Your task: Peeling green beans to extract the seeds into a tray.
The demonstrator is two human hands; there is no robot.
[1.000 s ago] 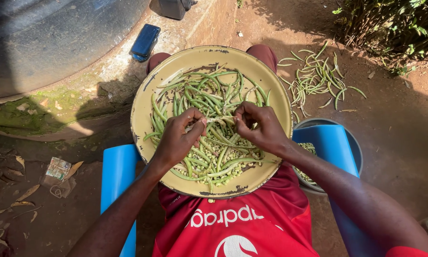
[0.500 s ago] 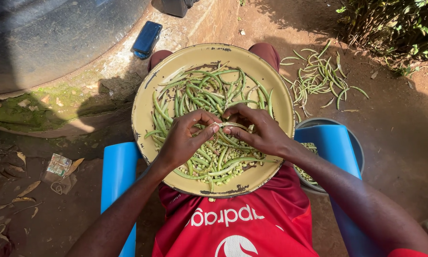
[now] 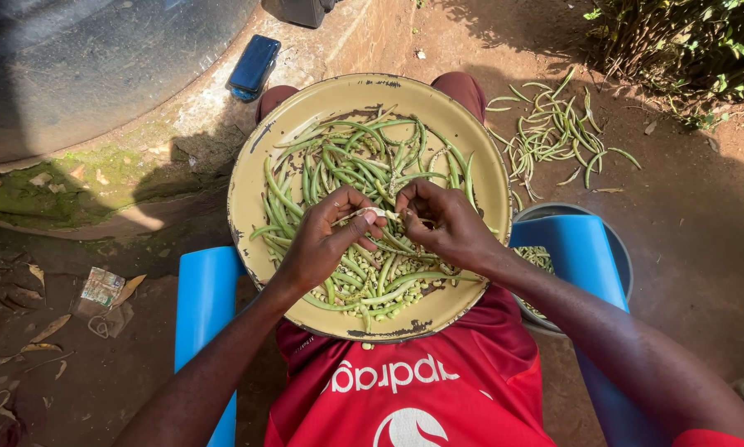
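Big dark curved tank (image 3: 99, 66) up-left of the grip, well apart. Blue chair arms (image 3: 202, 323) flank the lap, one either side below the grip. Red shirt (image 3: 413, 385) directly under the grip, nearer the camera. Round yellow enamel basin (image 3: 248, 190) sits on the lap, chipped rim, the grip sits over its middle. Grey bucket (image 3: 616, 248) right of the grip, behind the right chair arm, holding some shelled bits. Heap of green bean pods (image 3: 339, 165) fills the basin, mostly beyond and below the grip; loose shelled beans (image 3: 388, 281) lie just under the hands. Pile of empty pods (image 3: 554, 128) on the dirt, up-right of the grip, well apart. Left hand (image 3: 326, 240) and right hand (image 3: 442, 219) meet fingertip to fingertip, both pinched closed on one pale split pod (image 3: 378, 214) held between them just above the heap. Blue phone (image 3: 254, 64) up-left, on the ledge. Crumpled wrapper (image 3: 101, 288) far left on the ground.
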